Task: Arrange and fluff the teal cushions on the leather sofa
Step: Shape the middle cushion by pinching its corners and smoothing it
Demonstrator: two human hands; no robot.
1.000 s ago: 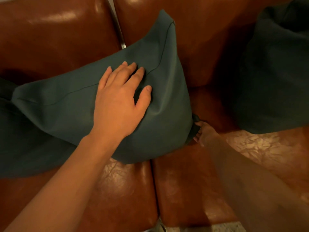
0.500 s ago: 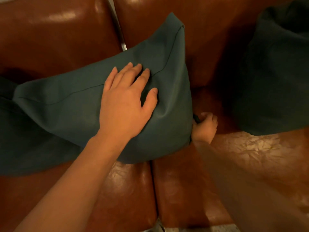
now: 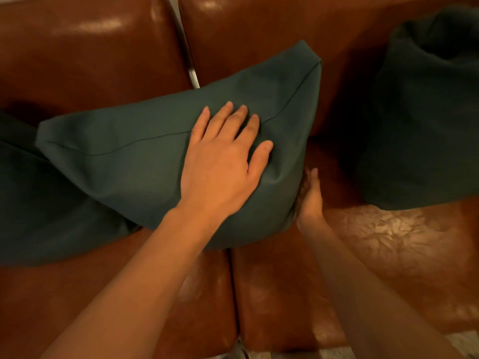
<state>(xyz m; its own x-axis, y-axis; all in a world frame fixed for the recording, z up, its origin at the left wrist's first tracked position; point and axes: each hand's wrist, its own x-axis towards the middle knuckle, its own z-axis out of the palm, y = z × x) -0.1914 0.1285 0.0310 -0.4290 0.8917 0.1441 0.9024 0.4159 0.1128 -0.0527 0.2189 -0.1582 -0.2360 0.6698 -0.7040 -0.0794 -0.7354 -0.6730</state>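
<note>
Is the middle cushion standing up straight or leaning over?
Leaning: the middle cushion slants against the sofa back, left hand flat on it.

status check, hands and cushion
Left hand flat on middle cushion. Right hand open against its right edge. Nothing in the way.

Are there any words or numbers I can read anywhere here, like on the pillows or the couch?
None: no words, numbers, labels or signs show anywhere in the head view.
The middle teal cushion under the left hand is plain cloth with only a seam.
The teal cushion on the right is dark and plain.
The leather sofa shows only shine and creases.
</note>
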